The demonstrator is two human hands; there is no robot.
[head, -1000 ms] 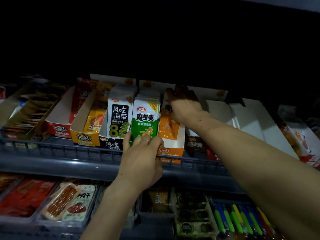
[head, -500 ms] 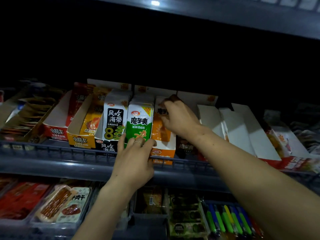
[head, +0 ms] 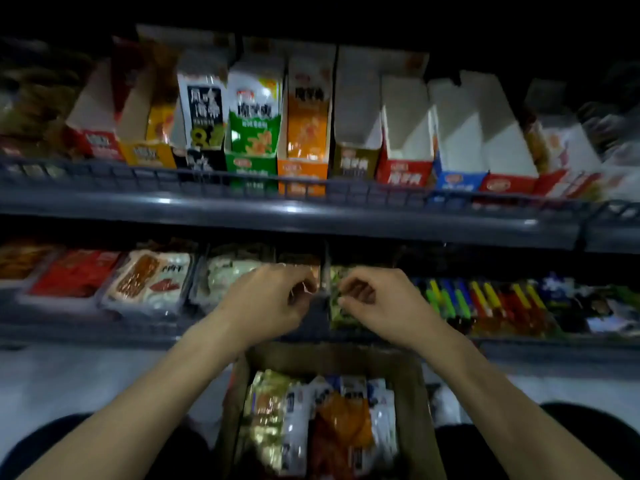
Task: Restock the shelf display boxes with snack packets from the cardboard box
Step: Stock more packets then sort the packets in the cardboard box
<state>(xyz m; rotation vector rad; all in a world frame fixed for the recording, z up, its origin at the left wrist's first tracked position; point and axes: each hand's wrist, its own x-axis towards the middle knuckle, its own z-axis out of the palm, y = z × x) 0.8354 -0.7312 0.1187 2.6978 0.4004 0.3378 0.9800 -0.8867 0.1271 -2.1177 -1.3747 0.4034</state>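
Now both hands are in the middle of the frame, in front of the lower shelf (head: 173, 332), with the fingers curled inward. The left hand (head: 268, 299) seems to hold nothing; a shiny bit shows at its fingertips, but I cannot tell if it pinches something or if this is only a packet behind it. The right hand (head: 375, 299) is curled in the same way, close beside the left but not touching it, and nothing is visible inside it. Below the hands, at the bottom centre, stands the cardboard box (head: 412, 393), open, with snack packets (head: 322, 420) inside: gold, white and orange ones packed together. Behind the hands the lower shelf carries flat packets on the left and colourful sticks (head: 485, 299) on the right. In the upper part of the frame the upper shelf (head: 311, 216) holds the display boxes in a row. The black box (head: 202, 161), the green box (head: 251, 168) and the orange box (head: 303, 174) have packets standing in them. To the right, the brown box (head: 353, 161), the red box (head: 403, 171) and the blue box (head: 457, 178) show only white inner walls. The picture is dark and blurred at its edges.
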